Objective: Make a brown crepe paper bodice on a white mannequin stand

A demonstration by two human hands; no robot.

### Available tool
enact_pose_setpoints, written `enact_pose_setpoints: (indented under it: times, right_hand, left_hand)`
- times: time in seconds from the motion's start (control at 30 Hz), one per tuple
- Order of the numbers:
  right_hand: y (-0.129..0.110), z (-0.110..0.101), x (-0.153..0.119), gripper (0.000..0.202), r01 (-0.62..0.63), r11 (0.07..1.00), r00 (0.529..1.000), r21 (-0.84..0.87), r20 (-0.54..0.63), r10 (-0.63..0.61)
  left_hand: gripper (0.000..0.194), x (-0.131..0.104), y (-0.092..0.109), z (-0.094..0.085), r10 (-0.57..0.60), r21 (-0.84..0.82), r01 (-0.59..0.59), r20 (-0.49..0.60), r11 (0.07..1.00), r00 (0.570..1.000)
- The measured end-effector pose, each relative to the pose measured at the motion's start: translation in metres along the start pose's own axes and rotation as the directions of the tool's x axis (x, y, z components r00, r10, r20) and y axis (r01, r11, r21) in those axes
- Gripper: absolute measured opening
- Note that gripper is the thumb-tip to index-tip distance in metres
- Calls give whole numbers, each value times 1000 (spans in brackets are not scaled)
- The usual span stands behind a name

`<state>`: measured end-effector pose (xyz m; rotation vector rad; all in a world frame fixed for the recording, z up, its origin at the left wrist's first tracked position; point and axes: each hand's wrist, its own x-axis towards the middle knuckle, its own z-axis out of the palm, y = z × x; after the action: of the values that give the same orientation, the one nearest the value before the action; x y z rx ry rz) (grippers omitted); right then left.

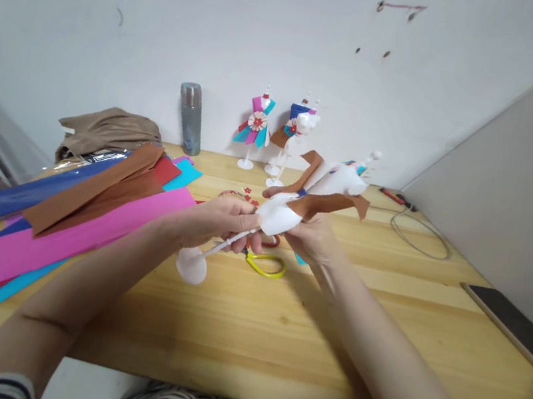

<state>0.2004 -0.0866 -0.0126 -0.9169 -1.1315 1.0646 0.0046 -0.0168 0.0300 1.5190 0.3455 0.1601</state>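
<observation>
Mostly closed, left hand (231, 219) and right hand (315, 238) hold the white mannequin (278, 215).

What I see looks like a small craft workspace, a light wooden table (378, 325) against a white wall (148, 19), coloured strips (63, 235) piled at its left, yellow-handled scissors (266, 265), little dressed mannequins (257, 120) standing along the back
</observation>
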Motion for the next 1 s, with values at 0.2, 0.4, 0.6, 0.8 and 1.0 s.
enact_pose_setpoints:
  times: [0.2, 0.4, 0.6, 0.8, 1.0]
  right_hand:
    - [7, 8, 0, 25, -14, 999, 995, -31, -100, 11]
    - [-2, 20, -7, 26, 31, 996, 978, 86, -209, -12]
    - [-1, 36, -8, 42, -11, 997, 988, 82, -155, 24]
    - [-2, 38, -7, 49, 13, 999, 980, 42, -197, -5]
    - [2, 36, -7, 48, -11, 998, 964, 62, -264, 27]
  left_hand:
    - [54, 6, -13, 15, 94, -259, -142, -189, 955, 977]
    - [32, 8, -27, 29, 72, -326, -259, -491, 909, 868]
    - [31, 10, -33, 43, 88, -317, -275, -497, 908, 863]
    - [33, 17, -38, 40, 138, -226, -293, -522, 929, 842]
    - [34, 18, -44, 26, 106, -92, -163, -445, 982, 889]
